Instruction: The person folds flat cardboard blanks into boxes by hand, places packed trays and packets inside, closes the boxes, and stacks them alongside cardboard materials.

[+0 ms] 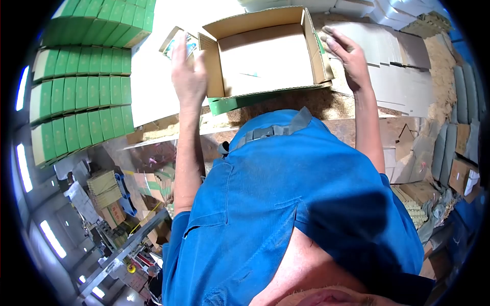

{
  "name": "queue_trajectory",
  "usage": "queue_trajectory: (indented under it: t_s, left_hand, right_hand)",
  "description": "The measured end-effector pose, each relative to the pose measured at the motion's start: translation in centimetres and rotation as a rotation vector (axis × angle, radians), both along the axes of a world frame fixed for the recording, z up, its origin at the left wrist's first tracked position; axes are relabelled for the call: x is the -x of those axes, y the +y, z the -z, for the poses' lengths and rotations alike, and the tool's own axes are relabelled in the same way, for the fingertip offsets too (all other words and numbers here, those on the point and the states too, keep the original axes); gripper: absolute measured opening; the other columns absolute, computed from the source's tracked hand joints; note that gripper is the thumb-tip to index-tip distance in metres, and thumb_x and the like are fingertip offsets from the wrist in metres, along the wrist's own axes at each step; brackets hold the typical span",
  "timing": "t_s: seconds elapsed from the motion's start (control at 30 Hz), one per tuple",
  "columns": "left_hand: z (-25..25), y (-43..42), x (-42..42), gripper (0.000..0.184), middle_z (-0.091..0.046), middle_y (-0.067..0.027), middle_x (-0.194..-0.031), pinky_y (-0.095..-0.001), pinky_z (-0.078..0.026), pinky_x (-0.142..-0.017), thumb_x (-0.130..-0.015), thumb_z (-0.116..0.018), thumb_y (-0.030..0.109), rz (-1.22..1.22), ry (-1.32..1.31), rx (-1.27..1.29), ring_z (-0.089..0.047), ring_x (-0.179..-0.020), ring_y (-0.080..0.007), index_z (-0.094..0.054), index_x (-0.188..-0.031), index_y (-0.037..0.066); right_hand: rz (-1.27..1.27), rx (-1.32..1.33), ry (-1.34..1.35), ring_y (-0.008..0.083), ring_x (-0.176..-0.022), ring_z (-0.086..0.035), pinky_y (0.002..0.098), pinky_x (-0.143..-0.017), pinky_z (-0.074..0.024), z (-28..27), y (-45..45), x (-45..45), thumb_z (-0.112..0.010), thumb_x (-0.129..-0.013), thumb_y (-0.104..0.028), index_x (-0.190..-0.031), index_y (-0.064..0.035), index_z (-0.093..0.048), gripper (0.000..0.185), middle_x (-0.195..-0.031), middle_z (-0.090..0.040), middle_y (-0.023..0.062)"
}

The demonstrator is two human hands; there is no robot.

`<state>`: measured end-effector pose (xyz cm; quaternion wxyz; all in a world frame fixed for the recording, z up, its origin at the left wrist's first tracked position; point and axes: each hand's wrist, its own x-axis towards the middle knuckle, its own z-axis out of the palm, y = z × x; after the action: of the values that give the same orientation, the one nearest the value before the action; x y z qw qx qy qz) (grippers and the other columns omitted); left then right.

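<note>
At upper centre, an open box (260, 23) is flanked by the left hand (189, 76) and right hand (351, 58), grips released; even two-sided pressure is advised.

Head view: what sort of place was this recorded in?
Probably a packing area in a workshop or warehouse, judging by the rows of green boxes, the open cardboard box and the overlapping flat sheets.
</note>
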<state>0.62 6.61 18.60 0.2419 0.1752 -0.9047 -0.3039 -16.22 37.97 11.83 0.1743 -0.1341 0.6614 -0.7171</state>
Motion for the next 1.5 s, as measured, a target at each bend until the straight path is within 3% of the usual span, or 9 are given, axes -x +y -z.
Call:
queue_trajectory:
  t_s: [0.13,0.47,0.67,0.8,0.97,1.3,1.43,1.47,1.5]
  left_hand:
    - [6.1,-1.4,-2.1,0.037,-0.059,-0.0080,-0.123,-0.0318,-0.044,-0.096,-0.103,-0.044,0.029,-0.144,-0.069,-1.271,-0.056,-0.110,-0.0162,-0.054,-0.131,0.006]
    - [9.1,-1.7,-3.7,0.040,-0.058,-0.0069,-0.107,-0.0303,-0.051,-0.080,-0.101,-0.049,0.035,-0.077,-0.320,-1.174,-0.057,-0.093,-0.0142,-0.052,-0.126,0.003]
    - [10.3,-0.8,-2.3,0.103,-0.051,-0.0237,-0.136,-0.0360,-0.043,-0.104,-0.069,-0.084,0.035,0.109,-0.475,-0.525,-0.054,-0.122,-0.0274,-0.029,-0.148,-0.001]
    - [11.9,-2.8,-1.6,0.095,-0.066,-0.0209,-0.115,-0.0356,-0.050,-0.096,-0.068,-0.086,0.029,0.183,-0.328,-0.734,-0.064,-0.107,-0.0260,-0.038,-0.143,-0.004]
    - [12.8,-4.6,-2.3,0.086,-0.064,-0.0235,-0.118,-0.0351,-0.050,-0.095,-0.073,-0.082,0.034,0.209,-0.330,-0.675,-0.064,-0.108,-0.0266,-0.043,-0.142,0.001]
    - [7.1,-14.5,-14.2,0.082,-0.069,-0.0127,-0.107,-0.0307,-0.050,-0.085,-0.076,-0.080,0.025,0.050,-0.171,-1.116,-0.064,-0.091,-0.0153,-0.040,-0.147,0.017]
    - [7.5,-22.3,-20.8,0.077,-0.068,0.0001,-0.093,-0.0133,-0.031,-0.050,-0.075,-0.081,0.019,-0.302,-0.057,-1.169,-0.047,-0.062,-0.0010,-0.047,-0.143,0.017]
    - [8.2,-25.1,-22.7,0.082,-0.064,-0.0124,-0.123,-0.0306,-0.049,-0.096,-0.071,-0.084,0.022,-0.311,-0.153,-1.149,-0.063,-0.104,-0.0161,-0.045,-0.144,0.020]
    - [8.9,-27.1,-23.8,0.081,-0.064,-0.0121,-0.124,-0.0294,-0.049,-0.096,-0.073,-0.082,0.015,-0.347,-0.131,-1.158,-0.062,-0.107,-0.0165,-0.045,-0.144,0.018]
  right_hand:
    - [-0.204,-0.032,-0.387,0.0218,-0.110,-0.061,0.0321,-0.089,-0.0528,7.3,-2.2,0.3,-0.081,-0.074,-0.044,-0.149,-0.0005,-0.026,0.103,-0.129,-0.056,0.0214]
    - [-0.080,-0.494,0.181,0.0291,-0.110,-0.062,0.0373,-0.097,-0.0486,6.4,-6.0,-1.8,-0.082,-0.071,-0.044,-0.137,0.0053,-0.040,0.092,-0.117,-0.063,0.0224]
    - [-0.070,-0.371,0.068,0.0224,-0.108,-0.061,0.0335,-0.096,-0.0492,6.8,-6.9,-2.2,-0.078,-0.081,-0.022,-0.135,0.0075,-0.041,0.071,-0.118,-0.061,0.0185]
    - [-0.070,-0.010,-0.219,0.0263,-0.114,-0.059,0.0352,-0.096,-0.0502,5.9,-7.3,-2.9,-0.075,-0.081,-0.008,-0.151,0.0014,-0.015,0.092,-0.131,-0.048,0.0292]
    - [-0.049,-0.035,-0.659,0.0195,-0.098,-0.064,0.0317,-0.086,-0.0534,4.1,-4.8,-3.5,-0.066,-0.089,-0.024,-0.117,-0.0044,-0.056,0.035,-0.104,-0.064,0.0074]
    - [-0.151,-0.132,-0.510,0.0195,-0.101,-0.062,0.0308,-0.090,-0.0484,1.0,-17.9,-10.3,-0.062,-0.089,-0.027,-0.118,-0.0009,-0.058,0.040,-0.111,-0.064,0.0104]
    - [-0.376,-0.211,-0.342,0.0193,-0.102,-0.061,0.0327,-0.094,-0.0442,4.9,-30.9,-11.9,-0.066,-0.086,-0.029,-0.126,0.0037,-0.053,0.053,-0.114,-0.064,0.0120]
    - [-0.429,-0.180,-0.402,0.0191,-0.102,-0.061,0.0329,-0.093,-0.0444,4.2,-34.0,-13.5,-0.068,-0.085,-0.027,-0.124,0.0035,-0.055,0.052,-0.112,-0.065,0.0117]
    - [-0.478,-0.149,-0.460,0.0189,-0.101,-0.061,0.0332,-0.093,-0.0445,3.4,-36.8,-14.8,-0.070,-0.084,-0.026,-0.123,0.0034,-0.056,0.051,-0.110,-0.066,0.0113]
